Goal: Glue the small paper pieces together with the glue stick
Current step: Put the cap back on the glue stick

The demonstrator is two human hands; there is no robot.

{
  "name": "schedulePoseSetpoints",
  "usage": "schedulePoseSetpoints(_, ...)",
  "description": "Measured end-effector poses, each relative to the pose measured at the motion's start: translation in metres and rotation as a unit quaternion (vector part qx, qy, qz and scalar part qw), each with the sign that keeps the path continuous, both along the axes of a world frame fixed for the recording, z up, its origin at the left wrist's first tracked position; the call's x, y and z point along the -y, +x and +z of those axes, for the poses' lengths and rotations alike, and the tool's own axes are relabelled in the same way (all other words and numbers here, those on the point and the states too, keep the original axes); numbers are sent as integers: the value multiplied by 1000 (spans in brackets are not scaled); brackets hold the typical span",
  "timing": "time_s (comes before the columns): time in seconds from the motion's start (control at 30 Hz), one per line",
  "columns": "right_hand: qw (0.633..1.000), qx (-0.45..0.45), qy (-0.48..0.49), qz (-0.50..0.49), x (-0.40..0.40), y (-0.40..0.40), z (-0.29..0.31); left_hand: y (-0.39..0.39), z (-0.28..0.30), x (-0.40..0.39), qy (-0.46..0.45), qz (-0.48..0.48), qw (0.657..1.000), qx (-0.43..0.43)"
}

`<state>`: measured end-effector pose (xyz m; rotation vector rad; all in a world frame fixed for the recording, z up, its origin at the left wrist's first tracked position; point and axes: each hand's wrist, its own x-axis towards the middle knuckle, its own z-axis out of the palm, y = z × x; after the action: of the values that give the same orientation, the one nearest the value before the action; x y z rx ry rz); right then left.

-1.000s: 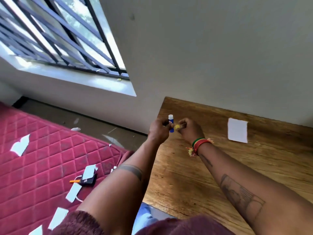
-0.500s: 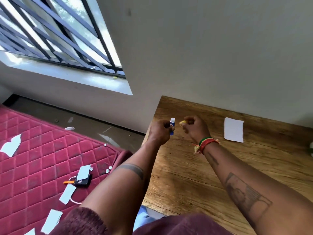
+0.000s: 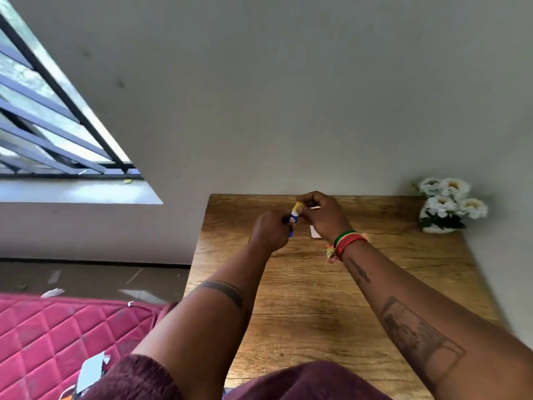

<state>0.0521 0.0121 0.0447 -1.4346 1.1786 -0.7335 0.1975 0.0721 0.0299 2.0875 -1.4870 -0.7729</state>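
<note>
Wooden table (image 3: 317, 298) (flowers (image 3: 450, 203) newly visible), yellow cap (image 3: 297, 207) back on glue stick (image 3: 293, 219)

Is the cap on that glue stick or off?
On, it seems: the yellow cap sits atop the glue stick, pinched by the right hand. Whether fully closed, cannot tell.

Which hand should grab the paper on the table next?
Probably the right hand: the white paper lies right beneath it, while the left hand holds the glue stick body.
</note>
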Motion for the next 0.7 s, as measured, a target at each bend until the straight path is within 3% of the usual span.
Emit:
schedulePoseSetpoints(0.23, 989, -107, -100, 19, -9, -42, 9, -34, 14, 16, 10, -44, 999, -12)
schedulePoseSetpoints(0.4, 963, -183, -134, 144, -18, -64, 3, -48, 21, 23, -1, -30, 997, -68)
schedulePoseSetpoints(0.7, 930, -281, -210, 112, -18, -74, 2, -68, 27, 24, 17, -17, 993, -115)
